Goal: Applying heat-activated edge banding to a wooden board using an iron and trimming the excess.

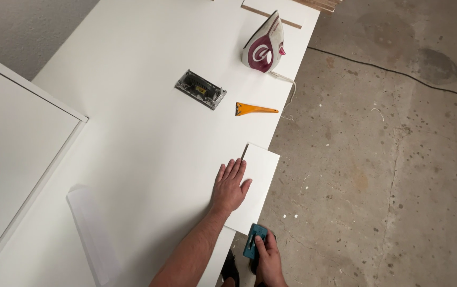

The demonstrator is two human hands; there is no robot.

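Observation:
My left hand lies flat, fingers spread, on a small white board that rests at the right edge of a large white panel. My right hand grips a small teal hand tool pressed against the near edge of the small board. Both forearms come in from the bottom of the view.
A white and maroon clothes iron stands upright at the far end, its cord hanging off the edge. A yellow scraper and a grey trimmer tool lie nearby. A white strip lies at the left. Concrete floor at the right.

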